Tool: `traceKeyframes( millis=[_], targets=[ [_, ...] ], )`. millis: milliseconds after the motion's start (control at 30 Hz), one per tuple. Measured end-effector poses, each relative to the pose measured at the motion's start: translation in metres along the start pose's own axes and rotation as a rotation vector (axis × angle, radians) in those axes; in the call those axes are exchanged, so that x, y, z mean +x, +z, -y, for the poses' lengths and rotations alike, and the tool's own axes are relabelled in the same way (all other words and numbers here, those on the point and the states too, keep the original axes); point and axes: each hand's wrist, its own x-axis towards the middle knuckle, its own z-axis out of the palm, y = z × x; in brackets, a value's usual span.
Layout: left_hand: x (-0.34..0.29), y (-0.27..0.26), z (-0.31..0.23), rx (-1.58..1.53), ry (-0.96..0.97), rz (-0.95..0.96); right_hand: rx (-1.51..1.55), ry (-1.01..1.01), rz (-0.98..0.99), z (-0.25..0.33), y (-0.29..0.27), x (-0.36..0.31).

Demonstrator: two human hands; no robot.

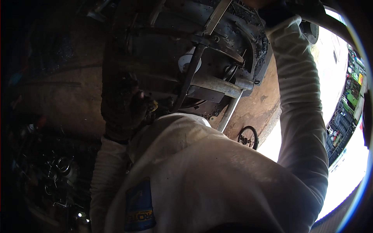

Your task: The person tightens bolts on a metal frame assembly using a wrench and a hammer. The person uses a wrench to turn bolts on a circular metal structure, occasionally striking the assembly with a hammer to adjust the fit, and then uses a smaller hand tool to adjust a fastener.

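My left hand (134,99) is in deep shadow beside the dark metal frame (189,73). Its fingers look curled, with a small yellowish patch at their tips; what they hold, if anything, cannot be made out. My right arm in a pale sleeve (297,81) reaches up to the top edge. There my right hand (254,3) shows only in part, close to the frame's upper right corner, and its fingers are hidden. A white disc (189,63) sits behind a slanting bar of the frame. Grey tubes (215,85) cross its near side.
A small spoked wheel (248,137) stands on the brown floor (264,105) right of the frame. Dark metal odds and ends (62,167) lie at the lower left. Outside, in bright light at the right, are shelves of goods (345,112).
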Motion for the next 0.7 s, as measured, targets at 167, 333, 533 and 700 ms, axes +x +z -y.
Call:
traceKeyframes(
  millis=[167, 333, 533, 700],
  targets=[
    [0.009, -0.006, -0.008, 0.025, 0.037, -0.016, -0.033, -0.254, 0.102, -0.007, 0.019, 0.049],
    [0.008, -0.007, -0.008, 0.002, 0.004, 0.021, -0.032, -0.115, 0.265, 0.027, 0.013, 0.067],
    [0.004, -0.004, -0.005, -0.102, -0.003, 0.000, -0.054, -0.245, 0.346, 0.031, 0.031, 0.083],
    [0.011, -0.007, -0.008, -0.045, 0.032, -0.014, 0.031, -0.347, 0.386, 0.040, 0.046, 0.095]
  ],
)
